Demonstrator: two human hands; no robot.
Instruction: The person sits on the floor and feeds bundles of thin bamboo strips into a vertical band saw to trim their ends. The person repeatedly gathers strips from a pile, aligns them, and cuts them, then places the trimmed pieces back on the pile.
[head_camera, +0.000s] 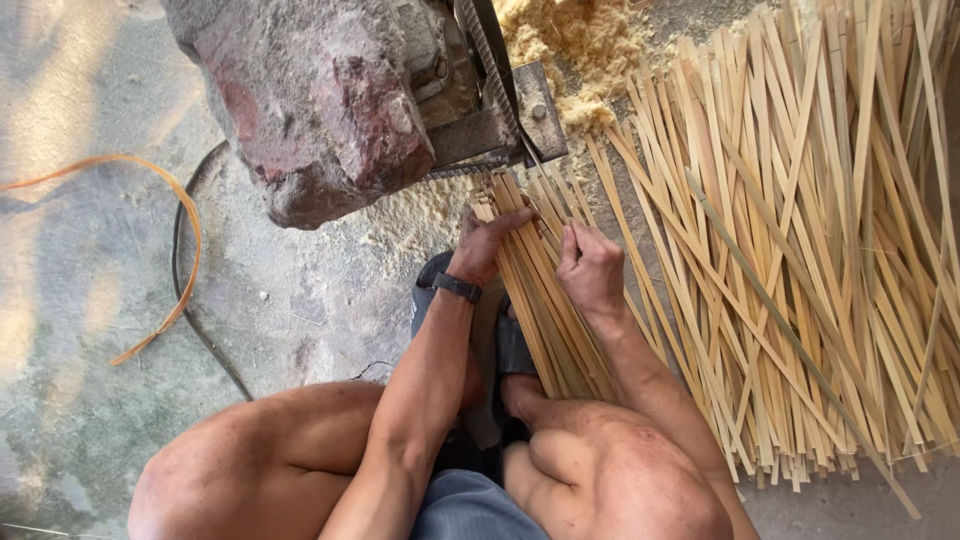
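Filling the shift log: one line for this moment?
left hand: on bamboo strip bundle | right hand: gripping bundle | machine: ahead
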